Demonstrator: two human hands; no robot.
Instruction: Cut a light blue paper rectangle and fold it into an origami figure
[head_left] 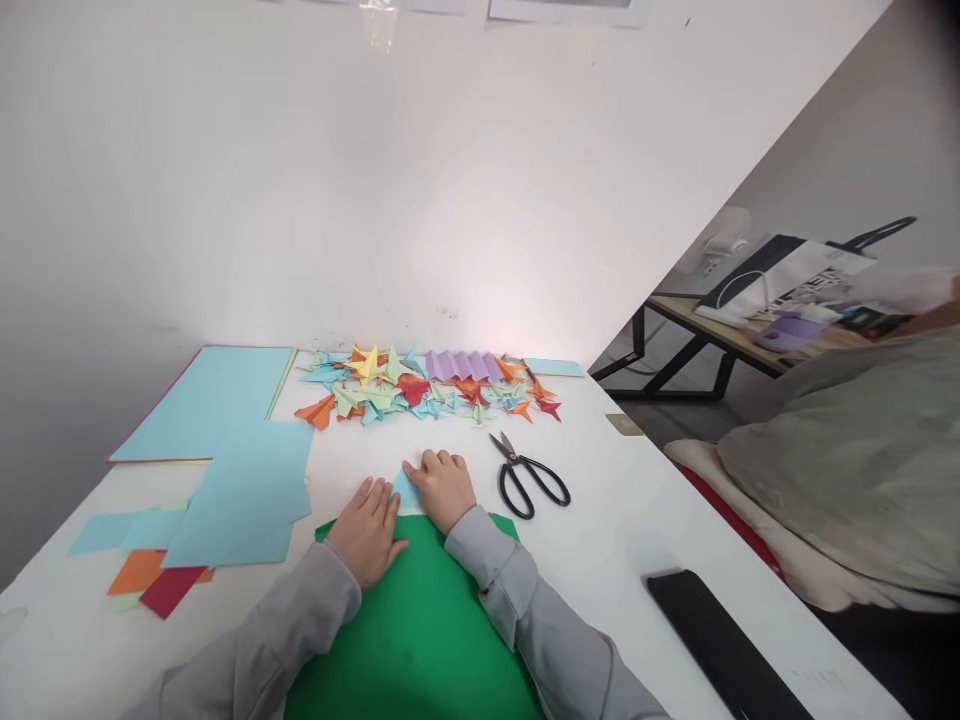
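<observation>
A small light-blue piece of folded paper (406, 492) lies on the white table between my hands, its top coming to a point. My left hand (368, 530) rests at its left edge, fingers stretched out and lying flat, with the thumb apart. My right hand (445, 490) is curled, with a fingertip pressing on the paper's upper tip. Both hands partly cover the paper, so its full shape is hidden. Just right of my right hand lie black-handled scissors (525, 474), blades slightly apart. Something smooth and green (416, 620) spreads below my forearms.
Many folded paper planes (375, 395) and pleated purple paper (463, 367) lie along the wall. Blue sheets (240, 500) and orange and red scraps (174, 590) are at left. A black flat object (720, 640) lies at right. Beyond sits a person (847, 470).
</observation>
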